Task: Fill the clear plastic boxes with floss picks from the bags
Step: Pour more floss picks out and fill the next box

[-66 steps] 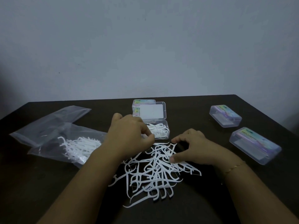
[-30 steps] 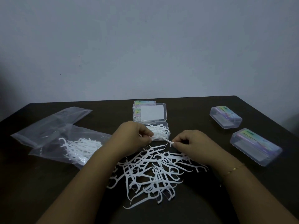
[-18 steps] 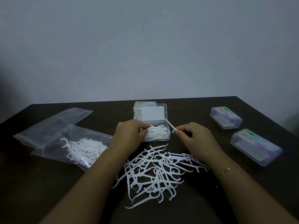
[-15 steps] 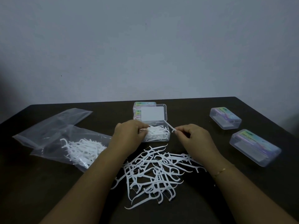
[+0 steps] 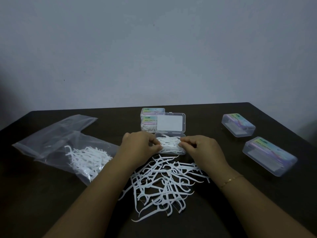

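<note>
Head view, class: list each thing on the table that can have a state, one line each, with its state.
Open box: lid up, partly filled with picks.
Two stacked boxes: closed, behind it.
Two right boxes: closed, lying apart.
Near bag: open, picks inside.
Far bag: flat, looks empty.
Loose picks: tangled heap.
Left hand: pinching picks in box.
Right hand: pinching picks in box.

A single head-worn camera looks forward and down across a dark table (image 5: 257, 212), close over it, toward a plain wall (image 5: 154, 48).
</note>
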